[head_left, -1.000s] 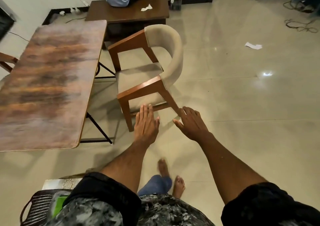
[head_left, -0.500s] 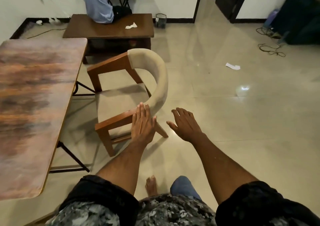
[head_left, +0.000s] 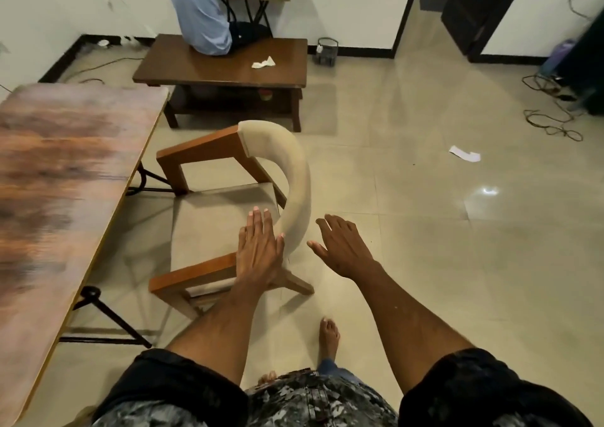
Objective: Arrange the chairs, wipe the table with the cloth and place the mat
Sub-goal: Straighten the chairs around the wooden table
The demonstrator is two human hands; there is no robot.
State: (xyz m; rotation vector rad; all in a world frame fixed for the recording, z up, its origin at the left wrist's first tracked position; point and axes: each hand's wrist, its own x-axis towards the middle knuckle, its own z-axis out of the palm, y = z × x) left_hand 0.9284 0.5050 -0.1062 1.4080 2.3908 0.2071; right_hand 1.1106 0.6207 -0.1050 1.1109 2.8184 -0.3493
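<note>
Glossy beige floor tiles [head_left: 425, 263] are filling the room, with a long rust-streaked wooden table [head_left: 65, 171] running down the left and a wooden armchair with a curved beige padded back [head_left: 295, 184] standing just beside its right edge, angled rather than squared to it. The left hand [head_left: 258, 246] is lying flat with straight fingers over the near wooden armrest [head_left: 192, 273], where it meets the padded back; the right hand [head_left: 343, 246] is hovering just right of the back, fingers spread, holding nothing. So neither grip is closing on the chair yet. A push from one flat palm alone would likely be swinging the chair instead of sliding it straight, and the far armrest [head_left: 199, 147] could be knocking the table edge or its black metal legs [head_left: 108, 312]. On such a smooth floor the chair may be skidding further than meant, and a bare foot [head_left: 328, 335] is standing near the chair's rear leg. No cloth or mat is showing.
</note>
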